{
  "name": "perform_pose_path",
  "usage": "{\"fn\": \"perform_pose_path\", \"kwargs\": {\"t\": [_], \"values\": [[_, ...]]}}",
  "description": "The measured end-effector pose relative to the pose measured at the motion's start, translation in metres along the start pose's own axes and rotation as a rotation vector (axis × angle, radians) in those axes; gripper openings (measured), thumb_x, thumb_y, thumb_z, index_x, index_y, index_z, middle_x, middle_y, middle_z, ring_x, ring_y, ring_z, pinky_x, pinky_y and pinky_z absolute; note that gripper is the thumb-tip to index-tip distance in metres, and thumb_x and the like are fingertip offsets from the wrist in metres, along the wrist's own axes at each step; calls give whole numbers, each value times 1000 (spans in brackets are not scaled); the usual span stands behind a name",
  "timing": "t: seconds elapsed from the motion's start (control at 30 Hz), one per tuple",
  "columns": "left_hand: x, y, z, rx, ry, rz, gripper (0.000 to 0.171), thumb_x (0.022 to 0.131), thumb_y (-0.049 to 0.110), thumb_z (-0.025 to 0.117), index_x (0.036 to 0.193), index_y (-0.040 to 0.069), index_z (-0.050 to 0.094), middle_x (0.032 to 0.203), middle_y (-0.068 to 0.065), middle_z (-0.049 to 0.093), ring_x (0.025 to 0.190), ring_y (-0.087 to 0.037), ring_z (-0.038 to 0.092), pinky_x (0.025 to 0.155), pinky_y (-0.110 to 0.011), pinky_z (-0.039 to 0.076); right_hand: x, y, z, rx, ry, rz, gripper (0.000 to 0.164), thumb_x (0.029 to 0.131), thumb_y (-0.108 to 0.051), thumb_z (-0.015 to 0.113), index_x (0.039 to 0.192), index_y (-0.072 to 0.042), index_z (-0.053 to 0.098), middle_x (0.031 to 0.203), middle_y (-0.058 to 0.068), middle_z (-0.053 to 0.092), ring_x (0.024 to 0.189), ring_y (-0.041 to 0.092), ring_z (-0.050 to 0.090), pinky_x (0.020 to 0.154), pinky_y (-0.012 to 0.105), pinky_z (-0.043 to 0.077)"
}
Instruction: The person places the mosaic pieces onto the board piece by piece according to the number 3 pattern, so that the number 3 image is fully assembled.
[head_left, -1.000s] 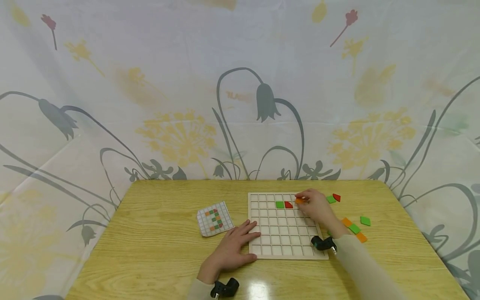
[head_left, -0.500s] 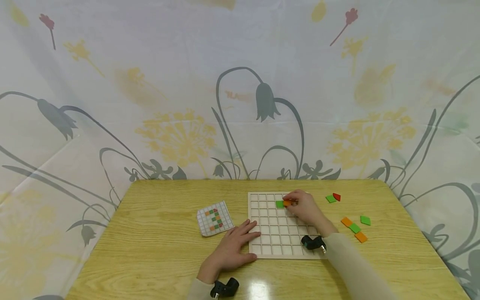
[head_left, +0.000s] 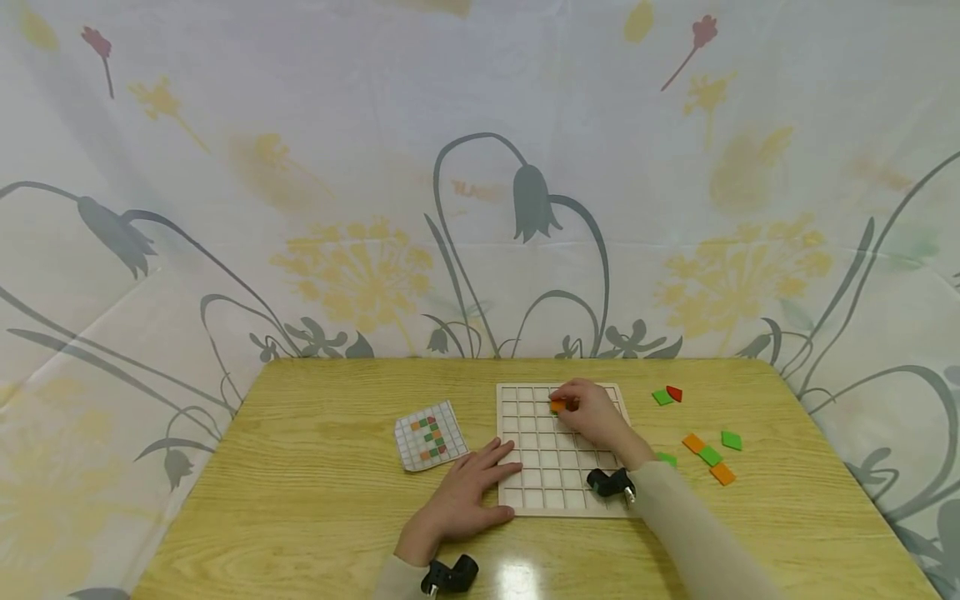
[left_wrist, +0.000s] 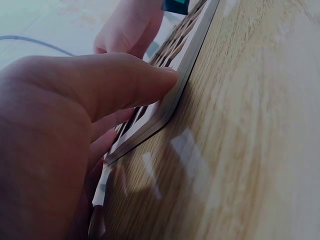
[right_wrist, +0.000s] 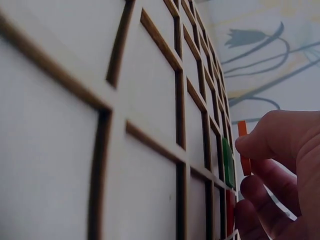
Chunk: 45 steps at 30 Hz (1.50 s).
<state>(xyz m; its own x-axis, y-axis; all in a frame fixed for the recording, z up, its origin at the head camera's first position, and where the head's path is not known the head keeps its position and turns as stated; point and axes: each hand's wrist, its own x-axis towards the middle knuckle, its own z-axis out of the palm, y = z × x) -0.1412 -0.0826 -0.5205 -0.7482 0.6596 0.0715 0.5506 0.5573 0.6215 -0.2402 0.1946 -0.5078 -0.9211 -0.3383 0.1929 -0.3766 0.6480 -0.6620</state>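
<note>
Between thumb and fingers, my right hand (head_left: pixel 596 417) pinches an orange tile (head_left: pixel 558 406) over the upper part of a pale gridded board (head_left: pixel 555 512). In the right wrist view, the orange tile (right_wrist: pixel 244 147) stands on edge, apart from the board. A green tile (right_wrist: pixel 228 162) and a red tile (right_wrist: pixel 230 212) sit side by side in the grid there; the right hand mostly hides them in the head view. My left hand (head_left: pixel 461 496) rests on the board's left edge, fingers spread, and its thumb (left_wrist: pixel 160 82) touches the frame near the lower corner.
Left of the board lies a paper card (head_left: pixel 405 446) printed with a coloured grid pattern. To the right are loose tiles: a green one (head_left: pixel 663 397) by a red one (head_left: pixel 675 393), a green rhombus (head_left: pixel 731 440), an orange one (head_left: pixel 693 443) and several others. Patterned cloth hangs behind.
My right hand has moved left across the board with the orange tile, past the red tile to the green one. The left hand has stayed in place.
</note>
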Motion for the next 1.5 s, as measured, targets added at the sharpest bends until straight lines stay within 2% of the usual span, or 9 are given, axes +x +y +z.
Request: {"fn": "perform_pose_path", "kwargs": {"t": [0.13, 0.37, 0.8, 1.07, 1.5], "values": [[0, 1, 0, 4, 2, -1, 61, 91, 38, 66, 147, 19, 52, 162, -1, 28, 151, -21, 17, 115, -56, 19, 3, -3, 3, -10, 5, -21, 21, 86, -4, 73, 107, -4, 76, 105, 5, 66, 86, 20, 57, 73, 36, 48], [1, -1, 4, 47, 21, 13, 61, 91, 40, 66, 146, 20, 53, 162, 0, 30, 150, -21, 18, 114, -55, 23, 6, -10, 8, -47, -15, -29, 20, 87, -7, 73, 107, -8, 77, 107, 6, 66, 102, 31, 59, 87, 51, 49], [0, -1, 6, 33, 11, -13, 61, 91, 41, 65, 147, 22, 52, 162, 3, 28, 151, -17, 17, 115, -54, 22, 8, -9, 11, 16, -65, 17, 22, 86, -2, 71, 106, -10, 77, 115, 9, 67, 113, 36, 57, 95, 54, 46], [1, -1, 3, 21, 14, -5, 61, 91, 40, 66, 147, 20, 52, 162, 1, 29, 151, -19, 17, 114, -56, 21, 11, 2, 13, 77, -91, 41, 21, 89, -5, 71, 108, -13, 77, 119, 7, 66, 119, 36, 56, 99, 54, 45], [1, -2, 2, 25, 8, -18, 61, 90, 40, 66, 147, 21, 52, 163, 3, 27, 151, -18, 16, 115, -56, 20, 13, -2, 10, 96, -127, 64, 20, 92, -10, 70, 110, -14, 77, 121, 5, 65, 125, 35, 53, 102, 55, 42]]}}
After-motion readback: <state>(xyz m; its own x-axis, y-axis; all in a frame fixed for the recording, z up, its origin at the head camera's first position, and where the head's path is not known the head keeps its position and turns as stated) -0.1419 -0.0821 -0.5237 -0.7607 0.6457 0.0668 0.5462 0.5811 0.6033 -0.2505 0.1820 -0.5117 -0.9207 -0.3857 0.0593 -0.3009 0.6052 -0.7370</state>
